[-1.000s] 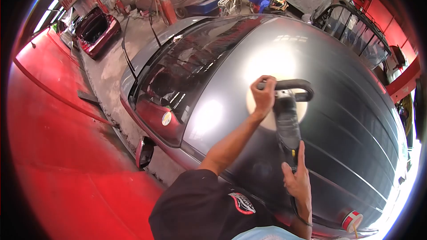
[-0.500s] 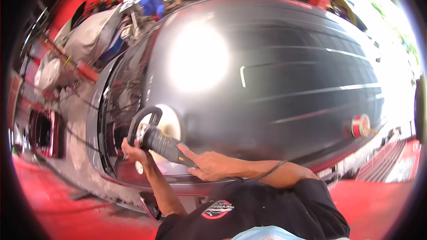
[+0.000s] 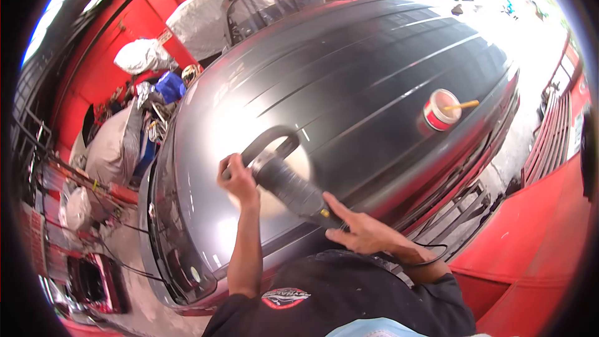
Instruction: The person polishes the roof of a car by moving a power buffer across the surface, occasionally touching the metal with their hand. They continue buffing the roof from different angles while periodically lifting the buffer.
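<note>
A black car polisher (image 3: pixel 287 186) with a pale round pad (image 3: pixel 302 163) lies against the dark car roof (image 3: pixel 368 106). My left hand (image 3: pixel 239 178) is closed round the end of its looped front handle (image 3: pixel 269 138). At the rear end of the polisher's body, my right hand (image 3: pixel 363 229) grips with thumb and fingers wrapped about it. A black cord (image 3: pixel 430 261) runs from there along my right forearm. Part of the pad is hidden beneath the tool.
A red and white tub (image 3: pixel 440 112) with a yellow stick (image 3: pixel 463 105) stands on the roof to the right. The windshield (image 3: pixel 163 212) slopes away on the left. Covered items and a blue bundle (image 3: pixel 170 86) are piled beyond it. A dark red car part (image 3: pixel 97 282) lies on the floor.
My view has turned and shifted. The polisher, still in both hands, has moved from near the roof's windshield-side edge farther onto the roof, and its pad now looks smeared by motion.
</note>
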A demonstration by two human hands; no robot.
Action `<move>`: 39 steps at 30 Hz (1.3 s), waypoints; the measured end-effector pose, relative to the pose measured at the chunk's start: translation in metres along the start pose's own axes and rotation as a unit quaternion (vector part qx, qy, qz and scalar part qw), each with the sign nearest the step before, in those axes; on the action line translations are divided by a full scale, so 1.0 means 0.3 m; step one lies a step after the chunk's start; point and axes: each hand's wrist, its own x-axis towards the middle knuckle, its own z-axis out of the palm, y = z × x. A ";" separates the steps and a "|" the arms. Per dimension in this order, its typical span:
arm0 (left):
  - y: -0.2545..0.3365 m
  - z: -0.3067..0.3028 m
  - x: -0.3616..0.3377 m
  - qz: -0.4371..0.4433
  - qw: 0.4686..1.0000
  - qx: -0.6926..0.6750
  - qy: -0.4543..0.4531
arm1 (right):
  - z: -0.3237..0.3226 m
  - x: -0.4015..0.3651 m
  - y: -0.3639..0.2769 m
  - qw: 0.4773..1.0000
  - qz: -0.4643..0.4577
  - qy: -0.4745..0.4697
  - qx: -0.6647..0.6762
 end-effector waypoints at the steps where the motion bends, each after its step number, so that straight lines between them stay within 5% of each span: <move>1: 0.093 0.106 0.004 -0.090 0.992 -0.090 -0.007 | -0.047 -0.028 -0.008 0.999 0.026 0.023 0.007; 2: 0.183 0.201 0.009 -0.183 0.967 -0.178 -0.016 | -0.089 -0.054 -0.022 0.998 0.052 0.046 0.012; 4: 0.134 0.417 0.029 -0.061 0.978 -0.188 -0.064 | -0.158 -0.087 -0.011 0.992 0.080 0.087 0.042; 6: 0.116 0.603 0.030 0.177 0.969 -0.111 -0.131 | -0.220 -0.104 0.011 0.986 0.106 0.116 0.064; 8: 0.313 0.710 -0.013 -0.123 0.941 -0.272 -0.160 | -0.276 -0.111 0.052 0.969 0.089 0.205 0.111; 14: 0.415 0.961 -0.010 -0.163 0.885 -0.366 -0.237 | -0.425 -0.087 0.093 0.955 0.094 0.274 0.066; 18: 0.386 1.084 0.045 -0.095 0.907 -0.336 -0.233 | -0.467 -0.002 0.094 0.942 0.080 0.321 0.065; 21: 0.354 1.112 0.040 -0.162 0.874 -0.374 -0.264 | -0.453 0.008 0.071 0.935 0.089 0.341 0.045; 26: 0.438 0.844 -0.115 -0.232 0.841 -0.392 -0.292 | -0.373 -0.169 0.036 0.936 0.168 0.309 0.021; 29: 0.392 0.678 -0.204 -0.101 0.919 -0.339 -0.177 | -0.269 -0.217 0.141 0.948 0.137 0.284 -0.044; 32: 0.329 0.477 -0.240 -0.137 0.914 -0.346 -0.160 | -0.158 -0.235 0.169 0.956 0.103 0.250 -0.112; 37: 0.152 0.206 -0.334 -0.024 0.968 -0.249 0.005 | 0.002 -0.245 0.104 0.972 0.114 0.172 -0.110; 39: 0.088 0.036 -0.344 -0.179 0.962 -0.194 -0.074 | 0.051 -0.218 0.082 0.982 0.090 0.122 -0.110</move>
